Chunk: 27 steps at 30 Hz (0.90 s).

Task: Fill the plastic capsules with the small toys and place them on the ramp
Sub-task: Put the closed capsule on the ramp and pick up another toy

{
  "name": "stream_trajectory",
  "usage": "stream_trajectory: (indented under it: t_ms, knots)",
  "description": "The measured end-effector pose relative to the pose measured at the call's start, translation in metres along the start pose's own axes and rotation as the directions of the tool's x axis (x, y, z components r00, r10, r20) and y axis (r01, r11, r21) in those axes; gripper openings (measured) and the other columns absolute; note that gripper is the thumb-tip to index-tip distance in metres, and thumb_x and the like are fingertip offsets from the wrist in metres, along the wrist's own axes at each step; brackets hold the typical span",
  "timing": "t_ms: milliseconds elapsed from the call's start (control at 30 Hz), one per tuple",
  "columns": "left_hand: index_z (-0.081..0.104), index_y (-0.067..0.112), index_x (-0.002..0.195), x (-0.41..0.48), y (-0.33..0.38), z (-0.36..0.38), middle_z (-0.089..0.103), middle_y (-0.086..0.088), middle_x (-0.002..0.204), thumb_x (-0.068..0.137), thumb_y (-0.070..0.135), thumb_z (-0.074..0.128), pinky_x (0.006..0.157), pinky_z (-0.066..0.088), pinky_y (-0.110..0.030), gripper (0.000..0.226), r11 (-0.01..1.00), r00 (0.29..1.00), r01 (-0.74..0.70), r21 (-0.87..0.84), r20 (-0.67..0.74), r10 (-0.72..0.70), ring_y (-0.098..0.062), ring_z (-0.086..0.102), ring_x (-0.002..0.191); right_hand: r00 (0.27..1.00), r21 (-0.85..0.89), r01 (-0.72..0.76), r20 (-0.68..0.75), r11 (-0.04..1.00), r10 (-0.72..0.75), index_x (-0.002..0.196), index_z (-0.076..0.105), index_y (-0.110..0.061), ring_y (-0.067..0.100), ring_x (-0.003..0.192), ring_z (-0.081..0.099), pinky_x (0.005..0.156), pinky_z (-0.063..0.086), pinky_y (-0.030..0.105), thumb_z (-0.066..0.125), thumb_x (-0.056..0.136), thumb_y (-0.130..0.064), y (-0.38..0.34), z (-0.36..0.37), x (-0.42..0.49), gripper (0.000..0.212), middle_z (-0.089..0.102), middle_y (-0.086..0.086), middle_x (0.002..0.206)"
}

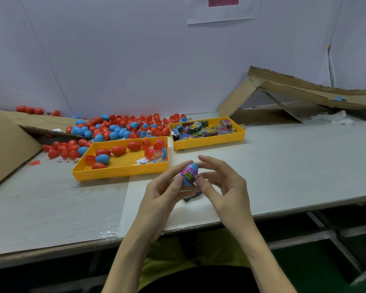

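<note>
Both hands, left and right, pinch a blue capsule just before the yellow tray.

A closed blue capsule, banded with a purple printed label, is held upright well left of the cardboard ramp. Loose red and blue capsules are heaped farther left of the ramp, and small toys in printed packets are piled near its foot.

Site: a small assembly workshop. My table carries yellow parts trays, bulk capsule shells, a cardboard ramp. Plain partition behind.
</note>
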State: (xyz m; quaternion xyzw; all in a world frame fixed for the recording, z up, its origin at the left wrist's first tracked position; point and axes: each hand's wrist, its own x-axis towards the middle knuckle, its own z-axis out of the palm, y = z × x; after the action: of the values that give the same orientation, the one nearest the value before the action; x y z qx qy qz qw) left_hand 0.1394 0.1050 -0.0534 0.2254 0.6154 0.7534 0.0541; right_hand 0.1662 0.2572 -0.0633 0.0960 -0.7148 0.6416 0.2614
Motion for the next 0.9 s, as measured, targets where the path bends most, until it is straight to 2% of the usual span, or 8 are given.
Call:
stream_trajectory:
  t_ms: [67, 267, 467, 733, 900]
  knots:
    - [0.071, 0.037, 0.121, -0.0008, -0.0001, 0.0005, 0.071, 0.001, 0.12, 0.089, 0.044, 0.063, 0.084, 0.058, -0.028, 0.034, 1.0, 1.0, -0.01, 0.02, -0.009, 0.011, -0.023, 0.07, 0.108, 0.999, -0.011, 0.007, 0.034, 1.0, -0.006, 0.118, 0.066, -0.036, 0.009, 0.102, 0.069, 0.081, 0.057, 0.02, 0.07, 0.089, -0.023, -0.001, -0.0002, -0.0005, 0.033, 0.071, -0.015, 0.113]
    - [0.076, 0.036, 0.112, -0.0024, -0.0011, -0.0007, 0.073, -0.003, 0.115, 0.082, 0.05, 0.062, 0.082, 0.059, -0.028, 0.036, 1.0, 0.994, -0.019, 0.015, -0.104, 0.021, -0.029, 0.074, 0.098, 0.998, 0.02, -0.004, 0.056, 1.0, 0.003, 0.109, 0.069, -0.031, 0.013, 0.097, 0.071, 0.083, 0.058, 0.025, 0.073, 0.084, -0.025, -0.0038, -0.0026, 0.0008, 0.026, 0.074, -0.011, 0.105]
    - [0.079, 0.037, 0.105, -0.0029, -0.0012, 0.0, 0.075, -0.002, 0.109, 0.078, 0.049, 0.065, 0.077, 0.059, -0.027, 0.032, 0.999, 0.989, -0.037, 0.024, -0.145, 0.04, -0.029, 0.075, 0.09, 0.999, -0.017, -0.012, 0.051, 1.0, 0.013, 0.103, 0.067, -0.042, 0.005, 0.095, 0.071, 0.079, 0.057, 0.018, 0.07, 0.078, -0.037, -0.0055, -0.0007, 0.0013, 0.026, 0.071, -0.021, 0.104]
    - [0.079, 0.041, 0.1, -0.0023, -0.0013, 0.0005, 0.077, 0.003, 0.106, 0.074, 0.051, 0.067, 0.074, 0.06, -0.025, 0.03, 0.998, 0.978, -0.045, 0.032, -0.2, 0.051, -0.026, 0.076, 0.088, 0.999, 0.013, -0.019, 0.042, 1.0, 0.019, 0.101, 0.068, -0.037, 0.007, 0.094, 0.072, 0.079, 0.058, 0.02, 0.072, 0.078, -0.034, -0.0049, -0.002, 0.0016, 0.024, 0.073, -0.017, 0.102]
    - [0.082, 0.035, 0.091, -0.0012, -0.0003, 0.0015, 0.076, 0.006, 0.111, 0.073, 0.05, 0.066, 0.073, 0.06, -0.026, 0.028, 0.999, 0.977, -0.035, 0.012, -0.21, 0.037, -0.025, 0.076, 0.09, 0.998, 0.038, -0.027, 0.053, 0.999, 0.024, 0.103, 0.069, -0.037, 0.01, 0.095, 0.072, 0.079, 0.058, 0.021, 0.071, 0.078, -0.033, -0.0057, -0.003, 0.0007, 0.026, 0.073, -0.014, 0.102]
